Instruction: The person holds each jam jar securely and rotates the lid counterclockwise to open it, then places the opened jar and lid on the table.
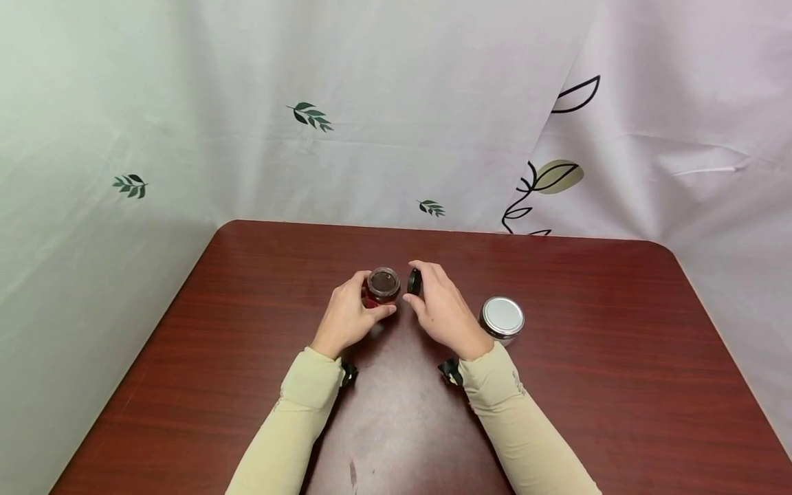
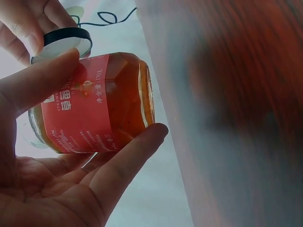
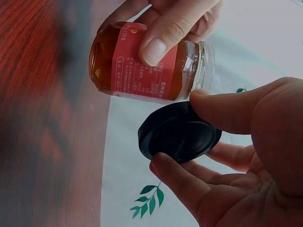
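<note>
My left hand (image 1: 348, 313) grips a small glass jar of strawberry jam (image 2: 125, 94) around its side, thumb across the red label. The jar's mouth (image 1: 383, 280) is uncovered, and reddish-brown jam shows through the glass. In my right hand (image 1: 442, 309) a black lid (image 3: 177, 132) is pinched between thumb and fingers, tilted on edge. The lid stands just to the right of the jar in the head view, apart from its rim. Its white inner side faces the jar in the left wrist view.
A second jar with a silver-white lid (image 1: 503, 316) stands on the dark red wooden table (image 1: 588, 385), close beside my right wrist. Behind the table hangs a pale curtain (image 1: 383, 158) with leaf prints.
</note>
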